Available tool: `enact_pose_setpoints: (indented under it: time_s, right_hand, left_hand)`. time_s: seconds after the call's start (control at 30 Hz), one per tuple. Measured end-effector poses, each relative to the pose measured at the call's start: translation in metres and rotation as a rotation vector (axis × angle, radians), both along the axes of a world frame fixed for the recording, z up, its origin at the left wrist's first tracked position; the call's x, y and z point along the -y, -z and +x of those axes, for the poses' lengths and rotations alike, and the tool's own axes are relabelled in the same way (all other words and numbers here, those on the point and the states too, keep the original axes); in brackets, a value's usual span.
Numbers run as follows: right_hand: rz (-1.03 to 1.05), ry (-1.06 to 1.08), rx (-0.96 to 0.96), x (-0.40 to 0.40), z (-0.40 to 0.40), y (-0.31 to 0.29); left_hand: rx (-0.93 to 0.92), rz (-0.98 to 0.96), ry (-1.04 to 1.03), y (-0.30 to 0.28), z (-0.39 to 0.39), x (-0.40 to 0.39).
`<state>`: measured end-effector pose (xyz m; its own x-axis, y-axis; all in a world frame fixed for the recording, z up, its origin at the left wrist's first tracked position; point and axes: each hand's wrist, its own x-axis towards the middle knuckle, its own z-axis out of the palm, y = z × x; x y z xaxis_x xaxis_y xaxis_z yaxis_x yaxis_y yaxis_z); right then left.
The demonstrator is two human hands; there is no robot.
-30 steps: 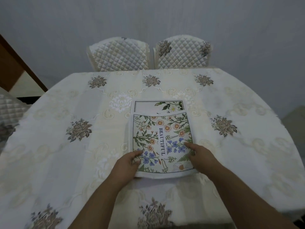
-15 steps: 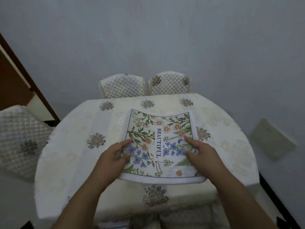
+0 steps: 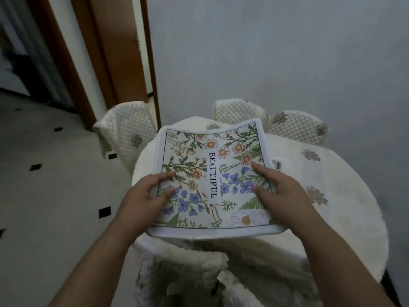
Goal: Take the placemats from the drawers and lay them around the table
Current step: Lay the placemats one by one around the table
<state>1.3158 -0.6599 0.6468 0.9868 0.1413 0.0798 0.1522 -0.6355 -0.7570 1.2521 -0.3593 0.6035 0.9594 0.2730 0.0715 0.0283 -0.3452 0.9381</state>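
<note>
Left hand (image 3: 147, 197) and right hand (image 3: 277, 191) pinch opposite edges of floral "BEAUTIFUL" fabric placemat (image 3: 212, 180), keeping it level above cream-clothed round table (image 3: 332, 196), likely for carrying.

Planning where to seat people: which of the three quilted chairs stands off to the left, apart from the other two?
The cream quilted chair beside the brown wooden door frame; the other two chairs stand together behind the round table.

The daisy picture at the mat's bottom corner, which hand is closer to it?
Right. The right hand grips the placemat just above the big white daisy; the left hand holds the opposite edge.
</note>
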Motion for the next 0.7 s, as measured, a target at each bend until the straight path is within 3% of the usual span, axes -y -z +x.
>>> enact_pose_setpoints:
  time_s: [0.3,0.7]
  right_hand:
    - [0.019,-0.191,-0.016,-0.111,-0.043,0.011]
    - [0.07,-0.135,-0.068,-0.319,-0.047,0.045]
  left_hand:
    - [0.007,-0.061,-0.237,0.004,-0.097,-0.089]
    - [-0.035,0.01,-0.185,0.025,-0.094,-0.305]
